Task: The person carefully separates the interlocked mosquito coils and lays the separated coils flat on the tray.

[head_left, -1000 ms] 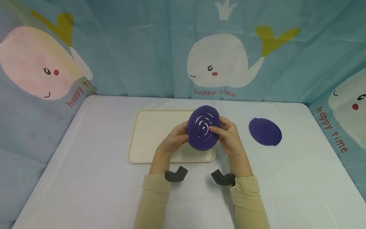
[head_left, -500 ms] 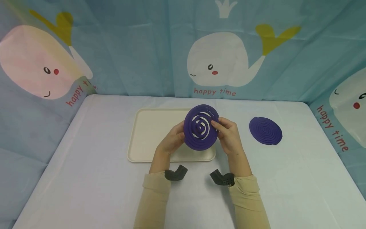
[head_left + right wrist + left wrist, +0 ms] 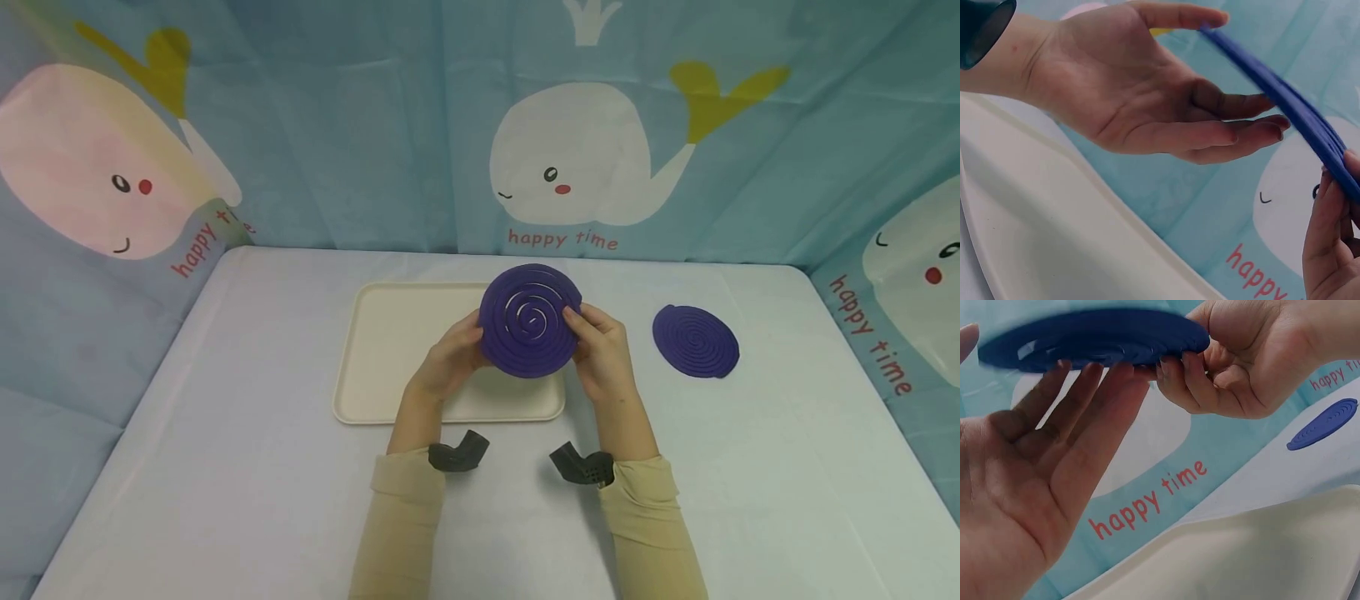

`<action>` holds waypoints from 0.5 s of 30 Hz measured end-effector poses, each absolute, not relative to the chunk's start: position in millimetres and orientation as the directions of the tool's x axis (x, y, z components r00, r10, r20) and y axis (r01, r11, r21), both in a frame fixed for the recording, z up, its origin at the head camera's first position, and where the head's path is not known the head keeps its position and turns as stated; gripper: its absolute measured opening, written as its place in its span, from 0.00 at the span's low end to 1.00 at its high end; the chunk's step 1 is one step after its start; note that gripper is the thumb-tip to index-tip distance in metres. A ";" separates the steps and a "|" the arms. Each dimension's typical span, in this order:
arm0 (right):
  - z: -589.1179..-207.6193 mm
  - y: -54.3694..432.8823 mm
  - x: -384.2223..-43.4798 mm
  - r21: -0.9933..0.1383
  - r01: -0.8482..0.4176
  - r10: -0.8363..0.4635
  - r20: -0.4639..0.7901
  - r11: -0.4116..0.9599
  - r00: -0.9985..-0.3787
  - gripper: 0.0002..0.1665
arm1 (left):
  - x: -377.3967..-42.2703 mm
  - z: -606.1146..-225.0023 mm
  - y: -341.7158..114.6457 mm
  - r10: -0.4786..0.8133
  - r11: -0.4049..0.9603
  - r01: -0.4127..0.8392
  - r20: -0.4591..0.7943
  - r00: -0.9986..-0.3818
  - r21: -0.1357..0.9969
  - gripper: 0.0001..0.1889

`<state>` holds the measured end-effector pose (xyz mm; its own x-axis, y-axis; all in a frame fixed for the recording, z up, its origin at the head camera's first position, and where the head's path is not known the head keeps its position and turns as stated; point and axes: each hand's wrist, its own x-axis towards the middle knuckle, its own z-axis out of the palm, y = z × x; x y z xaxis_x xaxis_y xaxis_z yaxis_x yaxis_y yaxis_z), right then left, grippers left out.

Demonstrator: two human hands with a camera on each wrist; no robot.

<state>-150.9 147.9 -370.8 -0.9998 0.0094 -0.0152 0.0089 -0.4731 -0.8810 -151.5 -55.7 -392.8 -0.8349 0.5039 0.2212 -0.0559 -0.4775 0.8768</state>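
Left hand [image 3: 1035, 472] and right hand [image 3: 1241, 359] hold a blue disc [image 3: 1104, 334].

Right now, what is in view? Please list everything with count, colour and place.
Fabric backdrop: 1, blue, back and sides
Printed whales: 3, two white, one pinkish, backdrop
Printed words "happy time": 3, red, beneath whales
Printed crown: 1, white, backdrop top
Flat tabletop: 1, white, below backdrop
Shallow rectangular tray: 1, cream, tabletop centre
Raised round spiral disc: 1, purple, over tray
Resting round spiral disc: 1, purple, tabletop right
Curved devices: 2, black, wrists
Cloth sleeves: 2, beige, forearms
Left hand and right hand: 2, bare, holding raised disc
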 end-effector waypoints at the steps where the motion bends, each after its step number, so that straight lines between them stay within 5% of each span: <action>1: -370.4 148.0 -150.8 -0.877 0.008 0.013 -0.016 -0.480 -1.000 0.19 | -152.0 -392.3 -55.6 0.499 -0.465 -0.046 0.219 -0.838 0.884 0.40; 15: -370.2 148.5 -152.3 -0.885 -0.044 0.094 0.001 -0.464 -0.996 0.17 | -151.9 -373.9 -50.5 0.295 -0.135 0.101 0.137 -0.946 0.986 0.20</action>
